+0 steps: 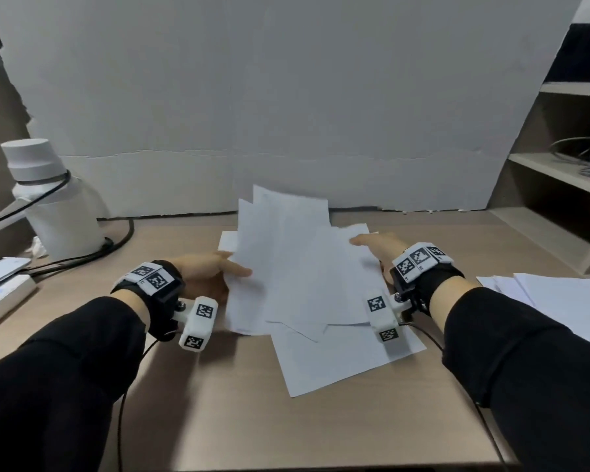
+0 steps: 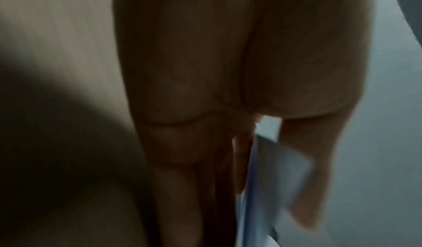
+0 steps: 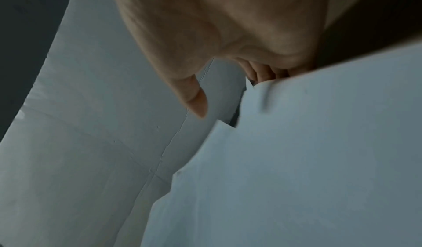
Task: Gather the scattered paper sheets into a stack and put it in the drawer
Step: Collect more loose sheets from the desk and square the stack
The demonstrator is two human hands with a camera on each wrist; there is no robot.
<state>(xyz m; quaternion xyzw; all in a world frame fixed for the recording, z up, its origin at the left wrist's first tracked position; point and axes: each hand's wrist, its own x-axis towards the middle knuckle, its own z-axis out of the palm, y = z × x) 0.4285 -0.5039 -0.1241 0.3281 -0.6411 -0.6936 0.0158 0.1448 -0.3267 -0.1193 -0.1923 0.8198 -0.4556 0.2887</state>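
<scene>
Head view: mid-frame, the sheets (image 1: 300,267) form a loose, fanned bundle on the table (image 1: 218,403), edges not yet squared. The left hand (image 1: 208,272) pinches the bundle's left edge, thumb on top; the right hand (image 1: 377,247) clasps the right edge, thumb over. One sheet (image 1: 338,362) below lies flat, partly under the bundle. More paper (image 1: 559,301) sits at right. No drawer shows, so stowing is still ahead, I judge. Shelves (image 1: 559,172) at upper right hold cables.

Left wrist: fingers (image 2: 182,160) straight beneath the paper, thumb above.

Right wrist: thumb (image 3: 194,95) over the sheets, fingers tucked behind.
</scene>
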